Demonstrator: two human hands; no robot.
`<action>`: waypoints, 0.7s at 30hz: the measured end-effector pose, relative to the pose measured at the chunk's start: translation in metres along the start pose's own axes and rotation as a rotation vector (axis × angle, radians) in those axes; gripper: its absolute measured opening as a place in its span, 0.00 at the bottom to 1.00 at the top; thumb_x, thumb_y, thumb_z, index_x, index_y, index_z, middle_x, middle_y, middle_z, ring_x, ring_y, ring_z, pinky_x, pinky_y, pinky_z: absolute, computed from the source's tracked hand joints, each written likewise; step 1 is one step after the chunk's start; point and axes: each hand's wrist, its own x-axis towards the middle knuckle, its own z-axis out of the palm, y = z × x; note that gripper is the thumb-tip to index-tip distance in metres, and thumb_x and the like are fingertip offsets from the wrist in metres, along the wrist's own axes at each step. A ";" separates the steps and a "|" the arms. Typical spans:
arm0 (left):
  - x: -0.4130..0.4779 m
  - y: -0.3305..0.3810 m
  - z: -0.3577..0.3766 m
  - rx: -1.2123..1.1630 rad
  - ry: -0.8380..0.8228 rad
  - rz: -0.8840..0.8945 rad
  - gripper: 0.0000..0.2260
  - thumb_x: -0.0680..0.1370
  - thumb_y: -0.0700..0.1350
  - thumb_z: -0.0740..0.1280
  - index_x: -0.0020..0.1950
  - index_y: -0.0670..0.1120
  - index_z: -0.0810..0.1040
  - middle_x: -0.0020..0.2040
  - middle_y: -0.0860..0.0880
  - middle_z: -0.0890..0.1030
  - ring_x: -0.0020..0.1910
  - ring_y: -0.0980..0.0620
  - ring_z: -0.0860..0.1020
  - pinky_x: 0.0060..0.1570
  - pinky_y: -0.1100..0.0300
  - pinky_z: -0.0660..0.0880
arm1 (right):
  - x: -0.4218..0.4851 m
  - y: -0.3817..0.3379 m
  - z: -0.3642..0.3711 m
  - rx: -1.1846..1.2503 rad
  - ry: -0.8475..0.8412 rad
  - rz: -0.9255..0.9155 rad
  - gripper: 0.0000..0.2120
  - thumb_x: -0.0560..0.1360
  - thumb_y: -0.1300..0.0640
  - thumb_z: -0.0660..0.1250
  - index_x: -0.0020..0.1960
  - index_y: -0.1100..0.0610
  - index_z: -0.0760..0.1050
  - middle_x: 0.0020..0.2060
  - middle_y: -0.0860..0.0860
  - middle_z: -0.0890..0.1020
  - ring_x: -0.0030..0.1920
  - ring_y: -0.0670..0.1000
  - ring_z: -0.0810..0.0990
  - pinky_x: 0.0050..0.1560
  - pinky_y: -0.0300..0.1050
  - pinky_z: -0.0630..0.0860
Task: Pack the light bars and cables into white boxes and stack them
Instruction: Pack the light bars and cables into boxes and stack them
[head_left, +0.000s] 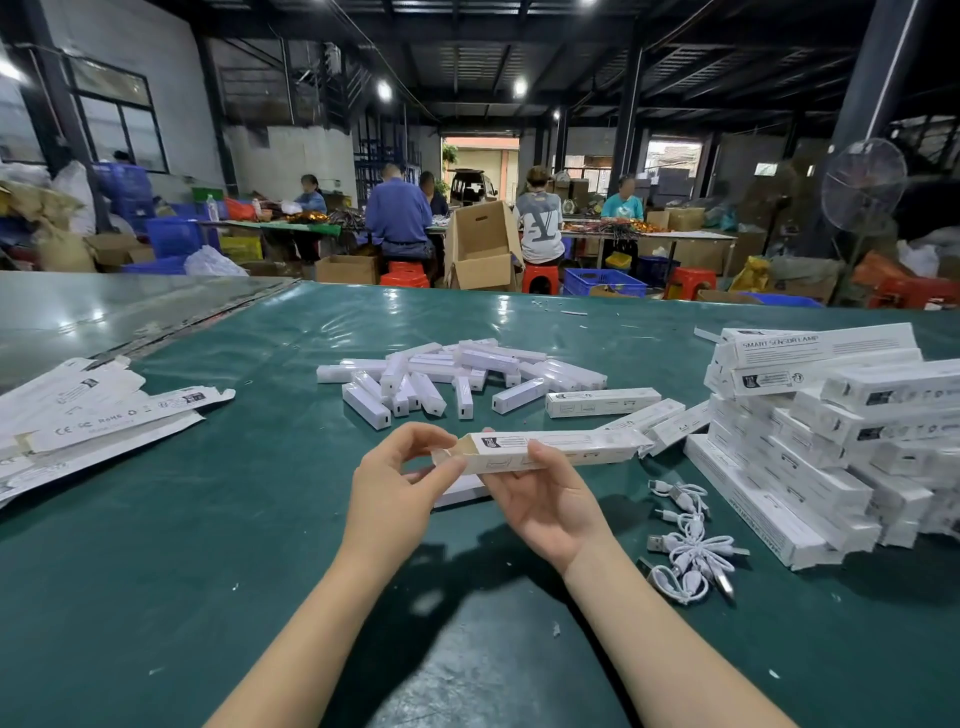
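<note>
My right hand (545, 499) grips a long white box (587, 448) from below, held level above the green table (208, 545). My left hand (397, 486) pinches the box's open left end flap between thumb and fingers. A light bar (460, 490) lies on the table just under my hands, partly hidden. A pile of white light bars (447, 376) lies beyond. A tangle of white USB cables (688, 543) rests to the right of my right hand. Filled white boxes (831, 441) are stacked at the right.
Flat unfolded box blanks (88, 415) lie at the left. A few closed boxes (602, 402) lie between the pile and the stack. Beyond the table's far edge, several people sit at benches among cardboard cartons (480, 249), red stools and blue crates. A standing fan (862, 184) is at right.
</note>
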 end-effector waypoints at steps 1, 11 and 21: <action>0.001 0.000 0.000 -0.050 -0.007 -0.013 0.09 0.72 0.35 0.71 0.40 0.48 0.78 0.40 0.55 0.81 0.38 0.63 0.77 0.36 0.74 0.72 | -0.001 0.001 0.001 0.029 0.001 -0.002 0.28 0.43 0.63 0.84 0.40 0.70 0.81 0.44 0.63 0.83 0.44 0.59 0.84 0.41 0.48 0.81; 0.005 -0.002 0.000 -0.242 -0.076 -0.047 0.12 0.62 0.34 0.66 0.41 0.47 0.78 0.37 0.57 0.82 0.38 0.61 0.78 0.39 0.69 0.74 | -0.002 0.008 0.009 0.122 0.087 -0.035 0.36 0.36 0.65 0.83 0.44 0.68 0.78 0.42 0.63 0.83 0.39 0.58 0.84 0.36 0.49 0.82; -0.001 -0.002 -0.002 0.148 -0.104 0.084 0.17 0.70 0.27 0.60 0.36 0.50 0.75 0.30 0.62 0.76 0.25 0.61 0.69 0.29 0.73 0.64 | -0.001 0.008 0.007 0.077 0.065 0.016 0.33 0.38 0.65 0.83 0.42 0.68 0.78 0.42 0.64 0.83 0.40 0.60 0.84 0.36 0.48 0.82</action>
